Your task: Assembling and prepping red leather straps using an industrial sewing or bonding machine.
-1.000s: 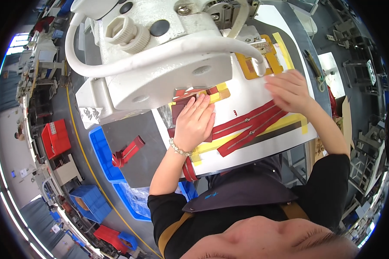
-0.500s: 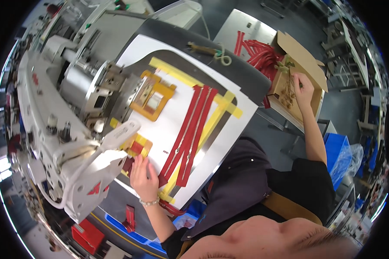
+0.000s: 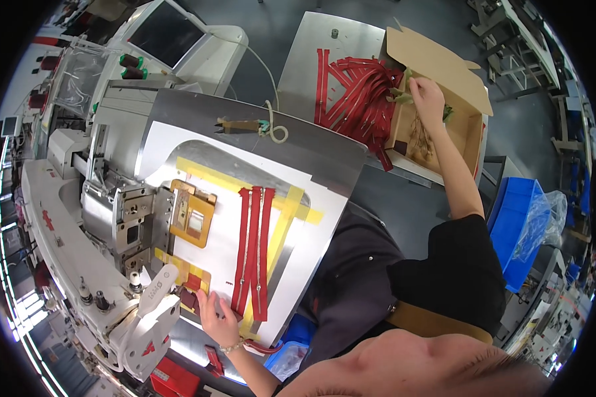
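My left hand (image 3: 217,324) lies at the near end of the sewing machine's work plate, fingers stretched out and thumb apart. Its fingertips touch or nearly touch a dark red-brown piece (image 3: 188,299) beside a yellow-taped clamp (image 3: 191,272) with a red patch. Right of that hand, two red zippers (image 3: 261,264) lie lengthwise on the white sheet (image 3: 224,218). My right hand (image 3: 428,104) is over an open cardboard box (image 3: 469,135), fingers bent and drawn together beside green leaf-like pieces (image 3: 402,92). Whatever is between those fingers is hidden. Brown dried stalk-like stuff (image 3: 420,142) lies in the box.
The white sewing machine (image 3: 66,245) fills the left side, with a second yellow clamp frame (image 3: 193,215) on its plate. Thread nippers (image 3: 242,126) lie on the grey table edge. A heap of red zippers (image 3: 361,99) sits left of the box. A blue bin (image 3: 513,225) stands at right.
My view has turned, so the machine and box appear further left. My right hand has moved toward the leaf-like pieces at the box's left side. The left hand stays by the clamp.
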### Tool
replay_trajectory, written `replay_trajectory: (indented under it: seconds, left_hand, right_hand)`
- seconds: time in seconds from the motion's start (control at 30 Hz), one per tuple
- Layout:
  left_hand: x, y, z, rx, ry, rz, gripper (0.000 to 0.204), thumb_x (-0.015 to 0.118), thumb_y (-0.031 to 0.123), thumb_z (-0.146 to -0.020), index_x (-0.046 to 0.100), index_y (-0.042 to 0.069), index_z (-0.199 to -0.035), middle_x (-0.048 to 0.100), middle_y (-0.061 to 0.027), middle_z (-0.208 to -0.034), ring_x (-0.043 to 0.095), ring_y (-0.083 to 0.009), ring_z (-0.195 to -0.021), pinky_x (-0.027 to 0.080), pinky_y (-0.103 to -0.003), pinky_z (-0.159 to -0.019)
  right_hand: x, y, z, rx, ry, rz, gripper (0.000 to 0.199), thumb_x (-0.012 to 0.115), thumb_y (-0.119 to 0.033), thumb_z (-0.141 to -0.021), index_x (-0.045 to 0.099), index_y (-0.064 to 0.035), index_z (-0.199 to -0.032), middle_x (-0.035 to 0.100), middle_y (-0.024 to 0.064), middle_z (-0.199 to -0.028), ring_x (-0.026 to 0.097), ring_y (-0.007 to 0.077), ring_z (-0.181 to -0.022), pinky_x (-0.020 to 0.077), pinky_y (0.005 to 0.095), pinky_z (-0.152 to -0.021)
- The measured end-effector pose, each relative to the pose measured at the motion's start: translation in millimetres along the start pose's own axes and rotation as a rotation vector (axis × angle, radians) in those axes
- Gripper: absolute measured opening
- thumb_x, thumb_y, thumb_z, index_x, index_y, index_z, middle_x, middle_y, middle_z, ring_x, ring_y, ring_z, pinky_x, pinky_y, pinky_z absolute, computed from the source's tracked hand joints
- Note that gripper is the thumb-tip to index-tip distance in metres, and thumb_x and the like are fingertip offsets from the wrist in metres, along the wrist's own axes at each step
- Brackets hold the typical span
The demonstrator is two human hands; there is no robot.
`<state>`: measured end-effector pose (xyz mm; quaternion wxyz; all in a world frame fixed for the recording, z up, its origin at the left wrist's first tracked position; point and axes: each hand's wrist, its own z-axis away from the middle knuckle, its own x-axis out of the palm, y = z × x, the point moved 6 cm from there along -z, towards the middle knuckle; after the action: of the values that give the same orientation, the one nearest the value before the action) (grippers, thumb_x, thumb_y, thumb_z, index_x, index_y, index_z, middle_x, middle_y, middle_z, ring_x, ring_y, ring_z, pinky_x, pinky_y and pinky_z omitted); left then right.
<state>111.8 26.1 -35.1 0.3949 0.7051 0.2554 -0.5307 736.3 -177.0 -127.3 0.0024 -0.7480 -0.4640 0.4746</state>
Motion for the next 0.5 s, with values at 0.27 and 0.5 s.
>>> replay_trajectory:
  seconds: [0.27, 0.5]
  left_hand:
    - [0, 2, -3, -0.061, -0.028, -0.054, 0.023, 0.061, 0.004, -0.082, 0.065, -0.003, -0.104, 0.057, -0.0261, -0.123, 0.055, -0.0388, -0.116, 0.044, -0.041, -0.097]
    - [0, 7, -7, -0.041, -0.046, -0.053, 0.024, 0.060, 0.004, -0.083, 0.064, -0.003, -0.106, 0.056, -0.0267, -0.124, 0.055, -0.0396, -0.116, 0.045, -0.041, -0.096]
  right_hand:
    - [132, 64, -40, -0.132, -0.620, 0.686, 0.020, 0.059, -0.027, -0.082, 0.073, -0.0129, -0.087, 0.068, 0.0081, -0.092, 0.055, 0.0233, -0.107, 0.0348, 0.0416, -0.093]
    - [179, 93, -42, -0.070, -0.630, 0.843, 0.022, 0.055, -0.025, -0.083, 0.073, -0.0128, -0.087, 0.067, 0.0075, -0.102, 0.053, 0.0247, -0.110, 0.0323, 0.0413, -0.095]
